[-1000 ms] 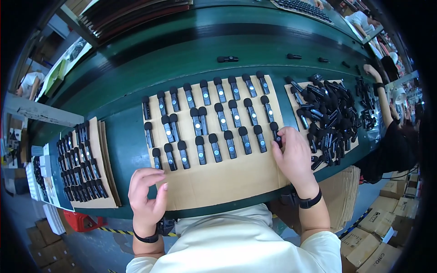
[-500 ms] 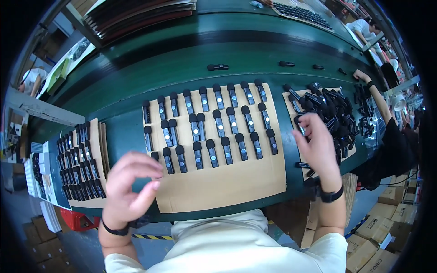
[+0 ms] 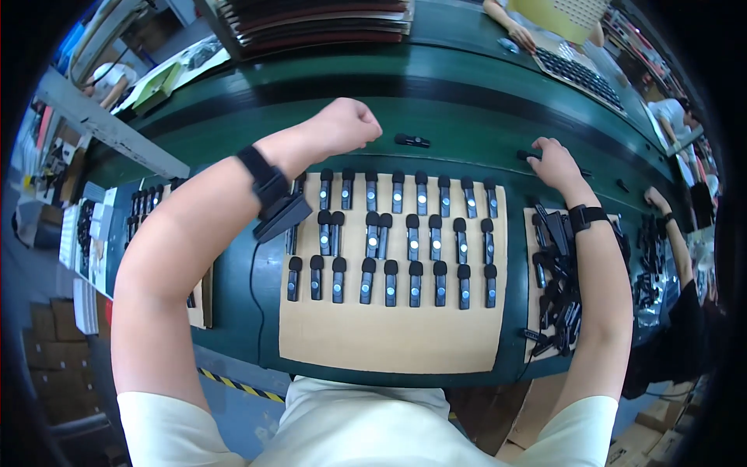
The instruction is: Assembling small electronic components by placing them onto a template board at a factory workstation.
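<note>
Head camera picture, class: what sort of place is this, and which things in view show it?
Most likely a factory assembly or packing line. A long green conveyor belt runs past the person, identical small black devices lie in neat rows on a cardboard sheet, and another worker's hand works at a pile of the same parts farther along.

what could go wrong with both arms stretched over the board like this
The left hand is fisted above the green belt, and its forearm crosses the rows of small black devices on the cardboard sheet; it could knock them askew. The right hand reaches past the loose black pile; its arm might sweep pieces off.
</note>
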The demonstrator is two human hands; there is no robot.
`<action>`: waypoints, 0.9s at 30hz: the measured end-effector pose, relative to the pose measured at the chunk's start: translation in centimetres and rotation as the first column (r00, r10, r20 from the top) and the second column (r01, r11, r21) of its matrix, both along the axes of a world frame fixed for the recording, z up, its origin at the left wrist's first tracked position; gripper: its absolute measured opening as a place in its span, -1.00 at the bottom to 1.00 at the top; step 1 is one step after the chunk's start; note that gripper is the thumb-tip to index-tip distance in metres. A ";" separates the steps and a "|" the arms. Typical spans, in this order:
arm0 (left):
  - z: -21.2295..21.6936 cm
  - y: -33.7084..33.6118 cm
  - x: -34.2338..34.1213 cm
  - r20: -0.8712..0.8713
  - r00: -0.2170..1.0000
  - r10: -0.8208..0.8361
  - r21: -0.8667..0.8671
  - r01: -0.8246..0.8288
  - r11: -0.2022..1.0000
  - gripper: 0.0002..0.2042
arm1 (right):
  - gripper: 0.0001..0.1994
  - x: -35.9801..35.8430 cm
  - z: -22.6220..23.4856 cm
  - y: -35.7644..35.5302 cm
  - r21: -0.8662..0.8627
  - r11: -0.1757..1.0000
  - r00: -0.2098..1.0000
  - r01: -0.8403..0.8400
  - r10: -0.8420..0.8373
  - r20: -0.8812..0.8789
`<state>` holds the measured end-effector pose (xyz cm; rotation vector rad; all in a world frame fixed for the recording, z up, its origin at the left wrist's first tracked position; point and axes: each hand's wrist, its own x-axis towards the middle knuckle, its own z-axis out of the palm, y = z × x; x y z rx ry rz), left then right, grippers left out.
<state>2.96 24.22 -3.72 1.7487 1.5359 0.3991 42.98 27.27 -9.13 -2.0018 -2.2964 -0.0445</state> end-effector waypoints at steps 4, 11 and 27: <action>-1.2 3.4 0.9 -0.183 0.983 0.010 0.002 -0.010 1.000 -0.82 | -0.69 -0.3 -1.7 3.4 -0.083 0.997 0.999 0.010 -0.006 0.050; -2.5 6.4 4.4 -0.546 0.821 -0.167 0.009 0.206 0.979 -0.78 | -0.70 -0.4 -1.0 5.1 -0.180 0.984 0.995 0.008 0.009 0.096; 2.6 -0.4 4.4 -0.246 0.950 -0.193 0.184 0.241 0.953 -0.77 | -0.71 -9.1 9.0 -8.7 -0.271 0.863 -0.187 -0.426 -0.377 -0.907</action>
